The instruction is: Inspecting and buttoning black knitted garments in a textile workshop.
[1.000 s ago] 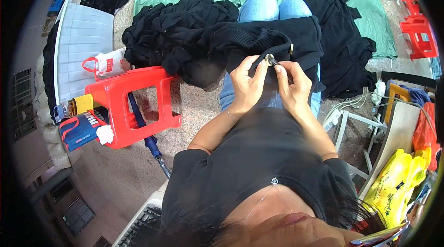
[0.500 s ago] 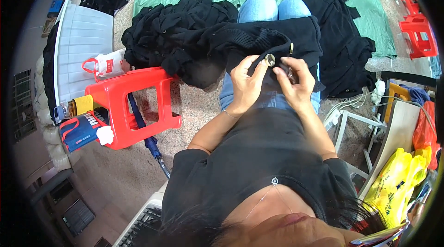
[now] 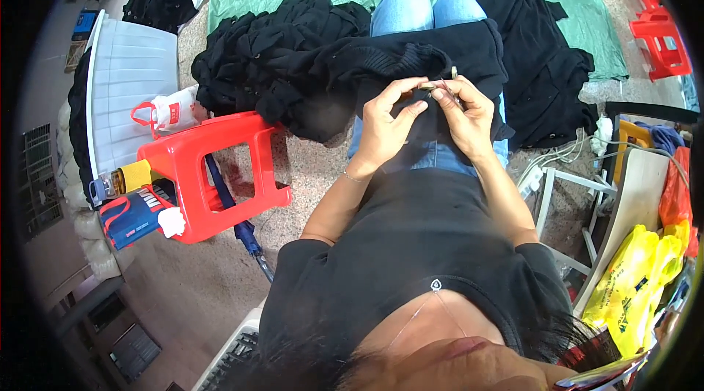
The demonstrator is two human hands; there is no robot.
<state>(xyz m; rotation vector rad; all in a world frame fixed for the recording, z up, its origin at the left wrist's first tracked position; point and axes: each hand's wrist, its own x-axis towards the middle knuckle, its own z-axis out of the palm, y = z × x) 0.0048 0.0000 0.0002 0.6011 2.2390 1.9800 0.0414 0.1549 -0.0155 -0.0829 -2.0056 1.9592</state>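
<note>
The black garment [image 3: 477,43] lies across my lap, its ribbed part bunched toward the middle. The fingers of my left hand [image 3: 389,114] are narrowed on its cloth, with a gold button [image 3: 427,86] at their tips. Those of my right hand [image 3: 471,116] curl around a small thin implement [image 3: 449,89], mostly hidden; I cannot tell whether it touches the button. Another gold piece [image 3: 454,71], seen edge-on, shows just beyond my right fingers. My knees, in light blue jeans [image 3: 401,11], poke out past the cloth. To my left sits a heap of black clothes [image 3: 275,54], with a red stool [image 3: 172,148] nearer me; to my right, more black clothing [image 3: 546,61] lies partly over a green sheet [image 3: 598,39]
</note>
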